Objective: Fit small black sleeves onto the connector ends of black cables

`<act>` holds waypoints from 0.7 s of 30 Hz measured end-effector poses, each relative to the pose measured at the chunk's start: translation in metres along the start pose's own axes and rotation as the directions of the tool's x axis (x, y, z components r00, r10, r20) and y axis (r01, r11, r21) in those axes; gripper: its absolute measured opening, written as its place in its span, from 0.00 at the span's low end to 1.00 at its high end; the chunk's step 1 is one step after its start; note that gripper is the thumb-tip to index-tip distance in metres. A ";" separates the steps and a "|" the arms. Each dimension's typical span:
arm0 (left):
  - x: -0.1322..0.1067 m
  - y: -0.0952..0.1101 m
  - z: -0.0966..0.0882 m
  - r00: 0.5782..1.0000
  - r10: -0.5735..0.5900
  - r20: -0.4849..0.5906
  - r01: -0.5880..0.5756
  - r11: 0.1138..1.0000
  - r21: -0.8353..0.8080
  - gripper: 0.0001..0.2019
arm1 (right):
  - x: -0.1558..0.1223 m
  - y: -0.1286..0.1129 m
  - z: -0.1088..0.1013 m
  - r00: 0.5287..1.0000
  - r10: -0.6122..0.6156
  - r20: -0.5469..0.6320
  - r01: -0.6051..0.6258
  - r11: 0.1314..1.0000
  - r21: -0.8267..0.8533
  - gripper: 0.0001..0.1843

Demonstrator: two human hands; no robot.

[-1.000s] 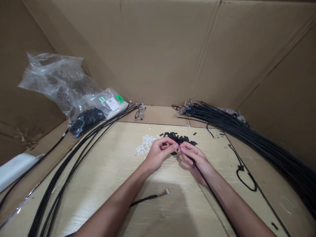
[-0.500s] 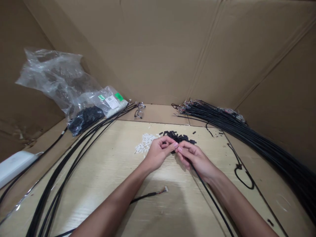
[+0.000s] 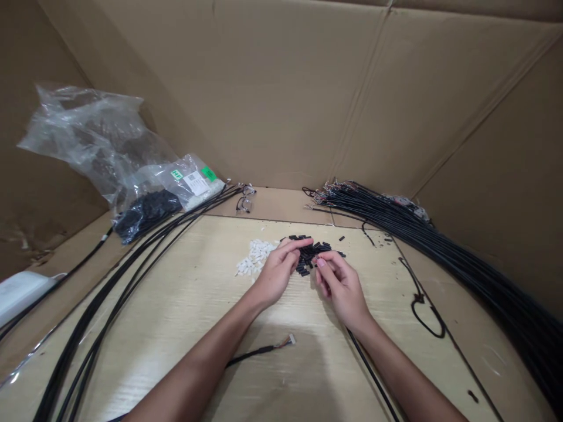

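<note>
My right hand is closed in a pinch on the end of a black cable, which runs from under the palm down toward the table's near edge. My left hand has its index finger stretched over a pile of small black sleeves; the other fingers are bent, and nothing shows in them. Left of that hand lies a heap of small white pieces. Below the hands, another black cable end with coloured wires and a white connector rests on the table, partly behind my left forearm.
Black cables curve along the left side, and a thick bundle of black cables lies at the right. Clear plastic bags stand at the back left, near a white box. A black cord loop lies right. Cardboard walls enclose the table.
My hands have parted. The left has drawn back slightly, its index finger now extended over the black sleeves, while the right stays pinched on the cable end. The view has shifted slightly.
</note>
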State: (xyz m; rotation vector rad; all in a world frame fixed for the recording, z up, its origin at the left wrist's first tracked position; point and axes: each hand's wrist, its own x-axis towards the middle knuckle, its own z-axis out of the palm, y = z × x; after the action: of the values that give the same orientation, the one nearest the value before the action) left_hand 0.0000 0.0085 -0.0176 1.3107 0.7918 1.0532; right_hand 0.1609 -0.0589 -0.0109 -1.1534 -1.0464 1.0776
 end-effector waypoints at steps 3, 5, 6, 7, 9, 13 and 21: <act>-0.004 0.002 0.000 0.997 0.015 0.071 -0.013 1.000 -0.026 0.24 | -0.001 0.001 0.002 0.997 -0.031 -0.069 0.031 1.000 0.003 0.28; -0.006 0.003 0.001 0.994 -0.008 0.111 0.018 0.996 -0.082 0.26 | -0.001 0.002 0.002 0.994 -0.042 -0.099 0.043 0.999 0.008 0.28; -0.006 0.003 0.001 0.993 -0.024 0.111 0.036 0.994 -0.108 0.28 | -0.001 0.002 0.002 0.994 -0.041 -0.104 0.043 0.999 0.015 0.28; -0.006 0.002 0.002 0.995 -0.041 0.096 0.053 0.990 -0.131 0.29 | -0.001 0.002 0.002 0.994 -0.035 -0.106 0.038 0.999 0.024 0.28; -0.005 0.001 0.003 0.997 -0.069 0.041 0.075 0.984 -0.160 0.29 | -0.001 0.002 0.002 0.994 -0.019 -0.110 0.024 0.999 0.043 0.28; -0.002 -0.001 0.004 0.996 -0.091 -0.004 0.089 0.982 -0.168 0.25 | 0.001 0.003 0.001 0.994 -0.010 -0.104 0.016 0.998 0.059 0.29; -0.003 0.002 0.002 0.994 -0.092 0.062 0.100 0.985 -0.140 0.20 | 0.003 0.001 0.001 0.993 -0.017 -0.113 0.024 0.998 0.053 0.31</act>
State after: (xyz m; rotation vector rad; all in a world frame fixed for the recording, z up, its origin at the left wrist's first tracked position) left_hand 0.0001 0.0052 -0.0159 1.1637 0.7180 0.9745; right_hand 0.1605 -0.0562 -0.0120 -1.1438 -0.9335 1.0075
